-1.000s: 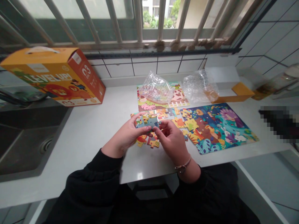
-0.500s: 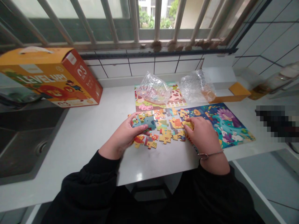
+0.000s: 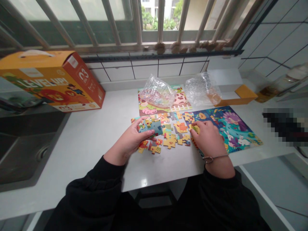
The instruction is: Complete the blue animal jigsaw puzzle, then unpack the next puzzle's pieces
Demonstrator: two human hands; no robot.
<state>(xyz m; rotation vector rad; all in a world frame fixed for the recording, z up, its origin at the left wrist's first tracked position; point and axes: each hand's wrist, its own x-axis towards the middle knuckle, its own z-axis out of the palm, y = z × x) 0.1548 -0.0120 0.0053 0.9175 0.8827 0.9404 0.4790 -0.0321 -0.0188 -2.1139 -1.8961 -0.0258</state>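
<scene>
My left hand (image 3: 134, 136) is closed round a small stack of puzzle pieces (image 3: 154, 127), a blue-grey one on top, held above the counter. My right hand (image 3: 209, 136) pinches a yellow puzzle piece (image 3: 195, 129) at the left edge of the dark blue picture sheet (image 3: 232, 123). Between the hands, several loose puzzle pieces (image 3: 170, 140) lie face up on the white counter, some partly hidden by my left hand. An orange-figured piece (image 3: 180, 127) is just left of my right fingertips.
An orange carton (image 3: 48, 81) stands at the back left beside a sink (image 3: 21, 160). Behind the pieces lies a farm picture sheet (image 3: 149, 111) under crumpled clear plastic (image 3: 158, 91). Bubble wrap (image 3: 202, 89) and an open box (image 3: 240, 96) sit at the back right, near a bottle (image 3: 284, 81).
My left hand with its stack has shifted very slightly right. My right hand stays almost in place, still pinching the yellow piece. The loose pieces look unchanged.
</scene>
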